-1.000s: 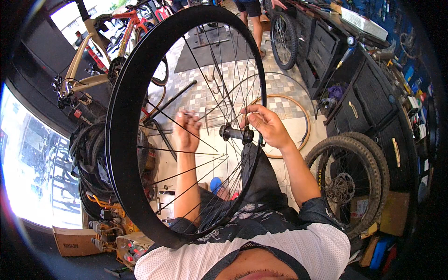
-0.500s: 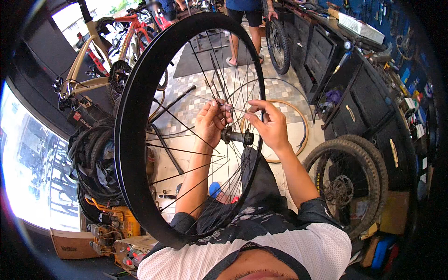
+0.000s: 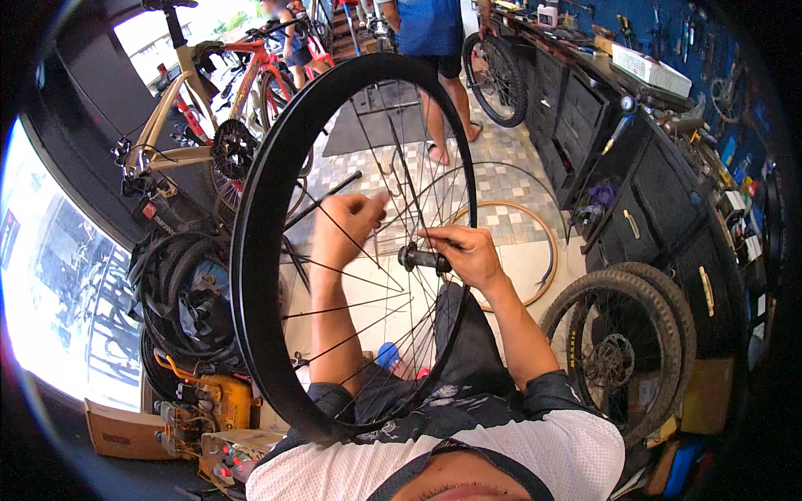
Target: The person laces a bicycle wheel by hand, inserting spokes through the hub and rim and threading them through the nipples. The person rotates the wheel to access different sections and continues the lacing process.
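A black deep-rimmed bicycle wheel (image 3: pixel 257 209) stands upright in front of me, leaning a little, with thin dark spokes between its rim and its black hub (image 3: pixel 424 260). My right hand (image 3: pixel 469 253) is at the hub, thumb and forefinger pinched together on a thin spoke by the flange. Inside the rim, my left hand (image 3: pixel 347 227) is raised among the spokes, left of the hub. Its fingers are curled, and the fingertips are smeared by motion, so whether they hold anything is hidden.
Two knobby-tyred wheels (image 3: pixel 618 342) lean at my right by black cabinets (image 3: pixel 635 217). A tan-edged ring (image 3: pixel 547 250) lies on the floor ahead. Bikes (image 3: pixel 180 108), heaped tyres (image 3: pixel 180 284) and a yellow machine (image 3: pixel 221 401) are at left. A person (image 3: pixel 430 33) stands ahead near another wheel (image 3: pixel 494 79).
My right hand has come down to the hub, its fingers closing into a pinch. My left hand has moved left, away from it. The person ahead has shifted and the view has tilted.
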A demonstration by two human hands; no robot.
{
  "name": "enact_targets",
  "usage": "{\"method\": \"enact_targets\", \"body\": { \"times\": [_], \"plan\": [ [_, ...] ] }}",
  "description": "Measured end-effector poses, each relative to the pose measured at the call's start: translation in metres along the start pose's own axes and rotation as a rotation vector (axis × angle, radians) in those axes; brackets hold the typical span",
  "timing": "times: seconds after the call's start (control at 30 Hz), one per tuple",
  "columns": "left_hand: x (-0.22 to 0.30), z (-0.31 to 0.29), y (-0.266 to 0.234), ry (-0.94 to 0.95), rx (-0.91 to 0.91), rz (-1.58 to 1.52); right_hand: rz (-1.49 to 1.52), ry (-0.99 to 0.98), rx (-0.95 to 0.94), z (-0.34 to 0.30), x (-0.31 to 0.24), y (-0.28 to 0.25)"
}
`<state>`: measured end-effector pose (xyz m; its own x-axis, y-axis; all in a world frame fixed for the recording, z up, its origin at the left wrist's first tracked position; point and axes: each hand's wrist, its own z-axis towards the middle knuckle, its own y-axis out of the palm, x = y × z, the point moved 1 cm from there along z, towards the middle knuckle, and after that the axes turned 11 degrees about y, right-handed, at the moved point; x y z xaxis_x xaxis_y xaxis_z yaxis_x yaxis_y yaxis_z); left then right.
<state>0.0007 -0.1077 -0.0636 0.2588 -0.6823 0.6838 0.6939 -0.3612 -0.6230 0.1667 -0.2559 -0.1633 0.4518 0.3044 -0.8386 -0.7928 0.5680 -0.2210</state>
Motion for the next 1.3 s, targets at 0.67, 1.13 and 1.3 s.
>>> {"method": "enact_targets", "body": {
  "times": [0.67,1.13,1.3],
  "plan": [
    [0.070,0.017,-0.016,0.412,0.108,-1.181,0.017,-0.141,0.254,-0.003,-0.005,-0.015],
    [0.048,0.032,-0.016,0.467,0.084,-1.374,0.218,-0.374,0.616,0.030,-0.147,-0.090],
    [0.050,0.033,-0.014,0.465,0.045,-1.409,-0.034,-0.239,0.213,0.039,-0.152,-0.040]
  ]
}}
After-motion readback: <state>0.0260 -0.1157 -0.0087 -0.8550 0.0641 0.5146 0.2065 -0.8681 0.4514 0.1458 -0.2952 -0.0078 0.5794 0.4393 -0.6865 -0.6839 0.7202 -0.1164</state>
